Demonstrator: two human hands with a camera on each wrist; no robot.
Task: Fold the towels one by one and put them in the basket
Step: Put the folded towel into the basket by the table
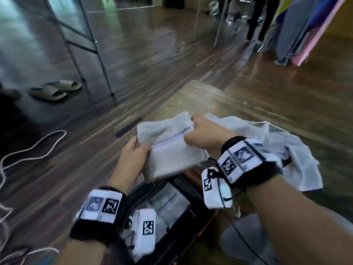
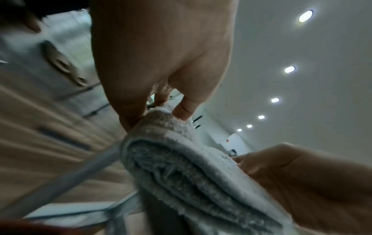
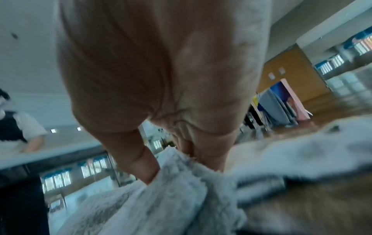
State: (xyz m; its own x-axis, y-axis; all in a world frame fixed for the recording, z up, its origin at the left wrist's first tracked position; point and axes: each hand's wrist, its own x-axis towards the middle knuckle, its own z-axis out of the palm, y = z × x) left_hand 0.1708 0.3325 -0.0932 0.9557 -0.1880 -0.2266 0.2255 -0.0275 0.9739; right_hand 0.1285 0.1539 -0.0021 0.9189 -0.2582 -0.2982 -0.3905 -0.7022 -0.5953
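A folded light grey towel (image 1: 168, 150) hangs in the air just above the black mesh basket (image 1: 152, 190). My left hand (image 1: 137, 148) pinches its left edge, thumb on top. My right hand (image 1: 193, 129) grips its far right corner in a fist. In the left wrist view the folded towel (image 2: 181, 171) shows stacked layers under my left hand (image 2: 159, 109), with the right hand at the lower right. The right wrist view shows my right hand (image 3: 177, 162) clenched on the fluffy towel (image 3: 153, 198). Inside the basket lies another folded grey towel (image 1: 168, 205).
A heap of unfolded pale towels (image 1: 286, 150) lies on the wooden table (image 1: 248, 104) to the right. A white cable (image 1: 34, 150) snakes over the floor at left, near a pair of slippers (image 1: 55, 88) and a metal rack leg (image 1: 99, 60).
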